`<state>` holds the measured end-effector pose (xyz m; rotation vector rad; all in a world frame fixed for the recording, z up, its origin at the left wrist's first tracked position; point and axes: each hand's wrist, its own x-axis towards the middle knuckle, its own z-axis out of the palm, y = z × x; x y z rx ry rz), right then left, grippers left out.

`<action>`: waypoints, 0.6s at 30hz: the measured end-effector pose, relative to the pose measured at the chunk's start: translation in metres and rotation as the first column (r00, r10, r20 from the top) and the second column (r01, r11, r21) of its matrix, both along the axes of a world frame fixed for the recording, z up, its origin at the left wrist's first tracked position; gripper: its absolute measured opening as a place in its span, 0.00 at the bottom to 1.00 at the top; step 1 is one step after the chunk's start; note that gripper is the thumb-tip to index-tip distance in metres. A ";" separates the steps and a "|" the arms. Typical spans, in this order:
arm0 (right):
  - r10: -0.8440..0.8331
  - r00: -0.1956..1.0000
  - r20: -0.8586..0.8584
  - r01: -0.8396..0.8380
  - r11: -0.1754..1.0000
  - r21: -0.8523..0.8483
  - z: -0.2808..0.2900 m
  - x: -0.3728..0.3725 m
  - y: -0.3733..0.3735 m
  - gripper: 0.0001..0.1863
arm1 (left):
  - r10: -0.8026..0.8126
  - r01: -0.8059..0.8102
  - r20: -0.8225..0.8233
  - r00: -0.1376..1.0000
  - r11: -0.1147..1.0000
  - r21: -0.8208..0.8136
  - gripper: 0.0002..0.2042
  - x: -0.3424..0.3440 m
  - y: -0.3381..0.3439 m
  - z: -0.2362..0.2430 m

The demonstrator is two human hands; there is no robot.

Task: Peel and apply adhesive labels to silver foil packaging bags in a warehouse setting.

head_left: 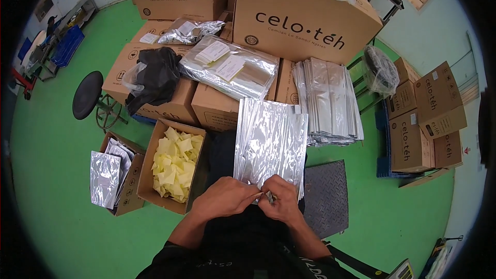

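A stack of flat silver foil pouches [271, 139] lies over my lap. Above its near edge, my left hand [227, 196] and my right hand [279, 200] meet, fingertips almost touching. Both are closed in a pinch around something small and pale, too hidden by the fingers to name. Left of my legs, an open carton [147, 194] is filled with crumpled pale yellow paper slips [175, 163]. Further left, a smaller carton [132, 188] contains several silver pouches [106, 175], one leaning over its rim.
Ahead stand big brown cartons [305, 10], a wrapped silver bundle [232, 67] with white labels, and a black plastic bag [155, 80]. Another pouch pile [330, 103] sits to the right, beyond a dark metal plate [325, 196]. A round black stool [88, 94] stands left; stacked cartons [413, 144] stand far right.
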<state>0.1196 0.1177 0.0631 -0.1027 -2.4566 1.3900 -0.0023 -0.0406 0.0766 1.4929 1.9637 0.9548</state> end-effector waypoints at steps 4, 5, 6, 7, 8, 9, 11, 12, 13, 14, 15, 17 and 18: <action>-0.090 0.996 -0.026 0.090 0.996 0.001 -0.006 0.000 0.001 0.06 | 0.006 -0.006 -0.047 0.999 1.000 -0.010 0.11 0.002 0.005 0.000; -0.123 0.992 -0.015 0.123 0.992 -0.002 -0.008 -0.001 0.002 0.05 | 0.067 -0.068 -0.093 0.993 0.998 -0.005 0.09 0.004 0.007 0.000; -0.123 0.992 -0.014 0.123 0.992 -0.001 -0.011 -0.002 0.004 0.05 | 0.128 -0.129 -0.138 0.982 0.992 0.002 0.08 0.006 0.010 0.000; -0.181 0.983 -0.008 0.181 0.983 -0.020 -0.016 -0.002 0.008 0.05 | 0.127 -0.128 -0.137 0.982 0.992 0.000 0.08 0.007 0.014 0.000; -0.238 0.971 0.000 0.238 0.971 -0.038 -0.017 -0.003 0.011 0.06 | 0.294 -0.243 -0.214 0.932 0.941 0.234 0.06 0.008 0.019 0.001; -0.238 0.971 0.002 0.238 0.970 -0.040 -0.017 -0.003 0.013 0.06 | 0.464 -0.318 -0.246 0.851 0.828 0.461 0.07 0.008 0.021 0.001; -0.234 0.955 0.184 0.286 0.892 -0.349 -0.015 -0.003 0.016 0.04 | 0.465 -0.316 -0.272 0.842 0.836 0.449 0.09 0.009 0.021 0.003; -0.177 0.954 0.241 0.266 0.871 -0.414 -0.008 -0.002 0.018 0.03 | 0.470 -0.317 -0.301 0.830 0.841 0.439 0.10 0.010 0.021 0.003; -0.177 0.954 0.242 0.266 0.871 -0.413 -0.004 -0.002 0.018 0.03 | 0.470 -0.318 -0.300 0.830 0.841 0.438 0.10 0.009 0.022 0.002; -0.141 0.964 0.226 0.230 0.870 -0.437 -0.001 -0.002 0.018 0.04 | 0.448 -0.327 -0.220 0.866 0.842 0.428 0.10 0.009 0.023 0.001; -0.105 0.972 0.210 0.193 0.867 -0.459 0.001 -0.002 0.019 0.04 | 0.424 -0.336 -0.137 0.895 0.844 0.418 0.11 0.009 0.024 -0.002; -0.097 0.975 0.200 0.178 0.881 -0.439 -0.001 -0.002 0.020 0.03 | 0.413 -0.336 -0.103 0.905 0.842 0.422 0.09 0.008 0.023 -0.007; -0.088 0.978 0.190 0.161 0.894 -0.418 -0.001 -0.003 0.020 0.03 | 0.402 -0.337 -0.068 0.913 0.840 0.426 0.08 0.007 0.022 -0.009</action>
